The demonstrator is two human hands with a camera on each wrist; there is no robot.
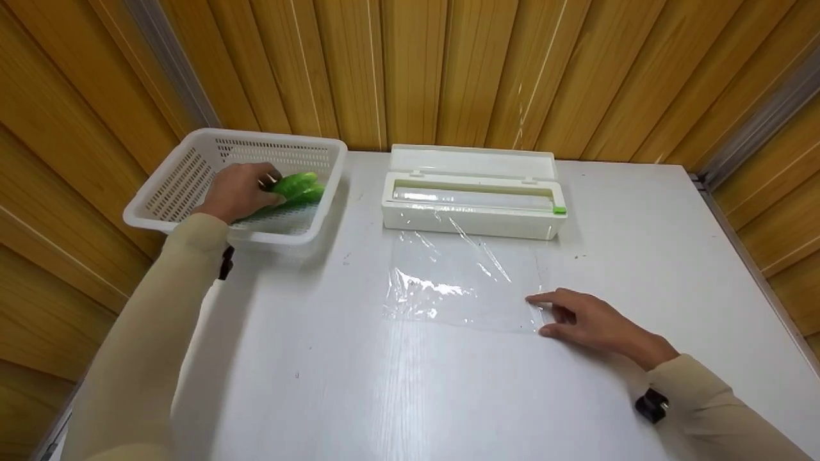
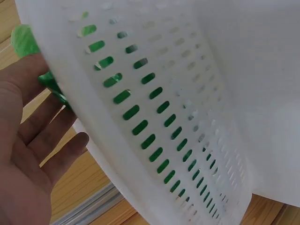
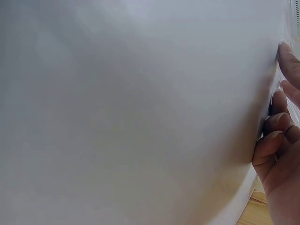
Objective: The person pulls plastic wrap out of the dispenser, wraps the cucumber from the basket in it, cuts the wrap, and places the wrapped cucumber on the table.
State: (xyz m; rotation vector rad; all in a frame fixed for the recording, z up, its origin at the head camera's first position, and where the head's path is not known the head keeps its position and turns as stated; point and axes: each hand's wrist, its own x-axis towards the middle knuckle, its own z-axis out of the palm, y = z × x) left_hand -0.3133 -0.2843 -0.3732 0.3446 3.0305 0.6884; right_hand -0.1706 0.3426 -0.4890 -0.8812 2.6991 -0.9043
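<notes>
At the left, my left hand (image 1: 240,190) reaches into a white plastic basket (image 1: 272,238) and grips a green cucumber (image 1: 296,184) between thumb and fingers. Another cucumber (image 1: 312,194) lies right beside it. The left wrist view shows the thumb over the green skin, with much of the cucumber behind the slotted basket wall (image 2: 93,126). A sheet of clear cling film (image 1: 448,282) lies spread on the table. My right hand (image 1: 592,323) rests at its right edge, index fingertip and thumb apart, touching the film and tabletop.
The film runs from a roll (image 1: 471,197) inside a white dispenser box (image 1: 474,221), whose lid (image 1: 474,161) stands open at the back. A green slider (image 1: 559,210) sits at the box's right end. Wood-patterned panels (image 1: 413,77) rise behind the white table (image 1: 307,384).
</notes>
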